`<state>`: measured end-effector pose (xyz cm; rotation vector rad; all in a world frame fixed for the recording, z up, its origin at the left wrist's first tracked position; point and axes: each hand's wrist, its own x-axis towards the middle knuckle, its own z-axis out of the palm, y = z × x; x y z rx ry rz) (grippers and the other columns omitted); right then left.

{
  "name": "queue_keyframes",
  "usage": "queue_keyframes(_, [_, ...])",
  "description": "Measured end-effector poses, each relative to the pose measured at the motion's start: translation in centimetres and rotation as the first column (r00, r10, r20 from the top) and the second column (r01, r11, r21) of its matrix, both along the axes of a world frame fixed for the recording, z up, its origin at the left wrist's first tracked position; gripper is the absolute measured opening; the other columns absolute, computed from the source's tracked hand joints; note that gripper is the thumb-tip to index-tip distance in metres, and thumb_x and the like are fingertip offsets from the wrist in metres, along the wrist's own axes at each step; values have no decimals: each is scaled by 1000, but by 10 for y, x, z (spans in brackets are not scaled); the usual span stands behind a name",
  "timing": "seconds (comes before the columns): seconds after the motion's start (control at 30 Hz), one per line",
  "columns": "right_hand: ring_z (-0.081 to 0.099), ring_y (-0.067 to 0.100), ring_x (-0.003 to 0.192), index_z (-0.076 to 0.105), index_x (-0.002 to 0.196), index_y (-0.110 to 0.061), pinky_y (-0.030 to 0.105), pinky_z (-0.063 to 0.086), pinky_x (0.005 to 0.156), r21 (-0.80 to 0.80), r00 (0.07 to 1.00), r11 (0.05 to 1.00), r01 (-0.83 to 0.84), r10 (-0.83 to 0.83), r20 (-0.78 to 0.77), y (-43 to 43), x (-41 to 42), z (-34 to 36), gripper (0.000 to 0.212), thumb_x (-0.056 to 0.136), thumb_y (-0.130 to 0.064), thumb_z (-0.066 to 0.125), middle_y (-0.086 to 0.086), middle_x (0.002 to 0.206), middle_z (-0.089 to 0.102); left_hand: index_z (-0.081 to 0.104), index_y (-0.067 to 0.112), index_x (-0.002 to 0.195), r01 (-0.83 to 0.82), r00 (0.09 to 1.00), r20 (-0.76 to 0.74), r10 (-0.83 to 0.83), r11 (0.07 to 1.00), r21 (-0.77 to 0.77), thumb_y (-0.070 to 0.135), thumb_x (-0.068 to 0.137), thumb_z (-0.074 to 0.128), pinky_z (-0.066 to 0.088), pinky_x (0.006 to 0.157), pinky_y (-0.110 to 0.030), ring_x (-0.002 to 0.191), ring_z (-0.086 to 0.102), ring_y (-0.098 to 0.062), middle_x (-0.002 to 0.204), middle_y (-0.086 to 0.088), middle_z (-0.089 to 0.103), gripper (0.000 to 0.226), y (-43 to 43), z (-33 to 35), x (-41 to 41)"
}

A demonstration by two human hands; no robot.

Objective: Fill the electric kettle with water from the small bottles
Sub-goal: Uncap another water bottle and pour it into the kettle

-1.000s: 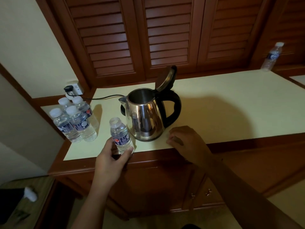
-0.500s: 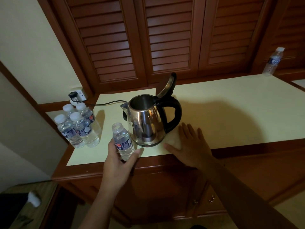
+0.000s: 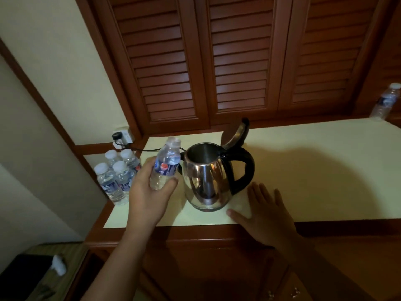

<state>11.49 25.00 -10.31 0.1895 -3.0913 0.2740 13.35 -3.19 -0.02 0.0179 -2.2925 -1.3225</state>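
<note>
Since half a second before, the left hand had lifted the uncapped small water bottle off the tabletop, gripping its lower half and tilting its neck toward the steel electric kettle, whose lid stood open. The right hand lay flat and spread, empty, just right of the kettle's base. Four capped bottles clustered behind the left hand near the wall socket, and another bottle stood far right.

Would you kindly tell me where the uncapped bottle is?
In the head view, the uncapped bottle is in the left hand, raised left of the open kettle.
</note>
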Motion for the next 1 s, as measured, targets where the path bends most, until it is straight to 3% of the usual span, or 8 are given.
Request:
queue_keyframes(0.13, [-7,21,156,-1,161,-16,52,-7,124,-3,1000,1000,14,-14,-17,-1,1,0,114,78,-94,4,4,170,-2,59,38,139,-46,999,-21,43,979,-199,27,82,82,52,101,-50,121,57,-23,124,3,64,62,-13,15,-26])
queue_keyframes(0.27, [-8,21,156,-2,161,-18,51,-6,124,-19,1000,1000,21,-22,-17,-1,2,-2,112,78,-93,3,3,170,-3,65,31,138,-145,989,-85,120,887,-438,35,78,77,46,97,-47,119,45,-31,120,-7,63,61,-12,30,-38])
queue_keyframes(0.4, [-7,21,156,-2,161,-18,51,-5,124,-26,999,999,20,-21,-29,0,3,-3,112,78,-93,2,3,170,-3,66,32,137,-193,981,-127,146,774,-603,27,79,85,43,94,-52,123,46,-37,127,-8,62,61,-10,42,-46])
queue_keyframes(0.6, [-8,22,156,-1,161,-20,51,-3,124,-16,999,1000,21,-22,-46,-1,3,-3,107,80,-91,3,3,170,-3,66,35,133,-247,968,-213,131,628,-738,14,75,79,38,94,-53,133,41,-34,132,0,60,64,-6,59,-52])
queue_keyframes(1.0, [-4,24,156,2,161,-19,52,-3,124,-19,998,1000,25,-26,-54,-2,5,-3,105,83,-89,5,4,170,0,67,33,130,-285,958,-261,120,513,-810,11,77,74,33,107,-63,149,33,-39,144,-3,58,58,6,66,-54])
